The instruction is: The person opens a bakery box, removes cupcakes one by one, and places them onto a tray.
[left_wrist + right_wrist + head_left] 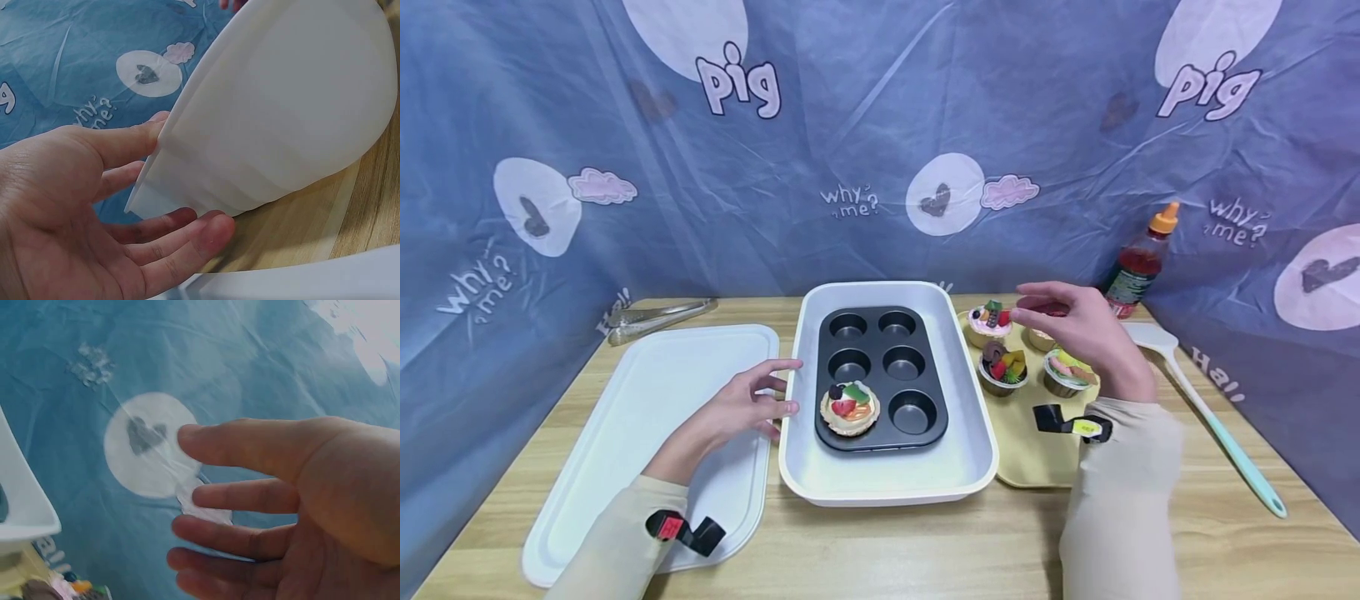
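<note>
My left hand point(739, 406) is at the left side of a white bin point(887, 482), its fingers loosely bent. In the left wrist view, the thumb touches or nearly touches the bin's rim point(164, 134), and the other fingers spread beside the outer wall. Inside the bin lies a dark muffin pan point(882, 442). A fruit tart point(850, 408) sits in its front left cup; the other cups hold nothing. Over a yellow tray point(1037, 454) on the right hovers my right hand point(1078, 329), holding nothing. Near it are a pink-topped cupcake point(990, 323), a chocolate-topped cupcake point(1002, 368) and others.
A white tray point(625, 425) lies left of the bin, partly under my left arm. Metal tongs point(658, 319) rest behind it. At the right are a spatula point(1210, 417) with a mint handle and a sauce bottle point(1138, 267). A blue printed cloth point(880, 125) hangs behind.
</note>
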Demonstrator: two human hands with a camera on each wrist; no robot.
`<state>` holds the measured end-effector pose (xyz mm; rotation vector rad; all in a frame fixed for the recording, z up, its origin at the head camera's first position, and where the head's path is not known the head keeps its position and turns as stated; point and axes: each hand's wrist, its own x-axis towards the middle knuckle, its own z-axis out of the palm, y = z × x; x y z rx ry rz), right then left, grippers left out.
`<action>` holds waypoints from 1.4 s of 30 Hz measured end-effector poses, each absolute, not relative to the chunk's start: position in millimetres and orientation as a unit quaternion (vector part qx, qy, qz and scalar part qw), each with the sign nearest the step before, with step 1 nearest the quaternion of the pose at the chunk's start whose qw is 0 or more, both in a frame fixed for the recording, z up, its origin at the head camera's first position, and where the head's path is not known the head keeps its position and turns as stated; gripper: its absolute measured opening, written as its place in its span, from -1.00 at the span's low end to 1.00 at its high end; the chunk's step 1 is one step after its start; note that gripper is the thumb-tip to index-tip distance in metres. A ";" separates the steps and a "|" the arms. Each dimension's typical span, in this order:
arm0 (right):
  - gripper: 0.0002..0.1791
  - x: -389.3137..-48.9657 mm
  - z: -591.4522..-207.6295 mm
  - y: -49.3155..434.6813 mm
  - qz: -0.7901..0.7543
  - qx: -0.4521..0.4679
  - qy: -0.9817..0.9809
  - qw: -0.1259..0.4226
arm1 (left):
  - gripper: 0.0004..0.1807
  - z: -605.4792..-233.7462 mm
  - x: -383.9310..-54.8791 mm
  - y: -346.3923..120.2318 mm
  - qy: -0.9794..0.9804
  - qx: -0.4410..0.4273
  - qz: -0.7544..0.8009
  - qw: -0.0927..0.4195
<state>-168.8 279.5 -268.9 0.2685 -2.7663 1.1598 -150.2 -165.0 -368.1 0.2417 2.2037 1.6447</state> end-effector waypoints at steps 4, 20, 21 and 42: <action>-0.44 -171.1 -266.6 259.1 0.407 0.104 -0.905 0.069 | -0.22 -368.1 -149.7 -165.9 0.782 0.087 0.588 0.190; -0.45 -174.5 -275.5 182.7 0.396 0.195 -0.897 0.012 | -0.21 -367.6 -150.4 -165.7 0.786 0.088 0.582 0.189; -0.44 -174.1 -276.3 178.6 0.395 0.198 -0.897 0.009 | -0.21 -367.7 -150.4 -165.8 0.786 0.088 0.582 0.188; -0.37 -176.5 -308.3 132.6 0.367 0.342 -0.864 -0.051 | -0.21 -368.7 -150.1 -166.1 0.780 0.086 0.589 0.192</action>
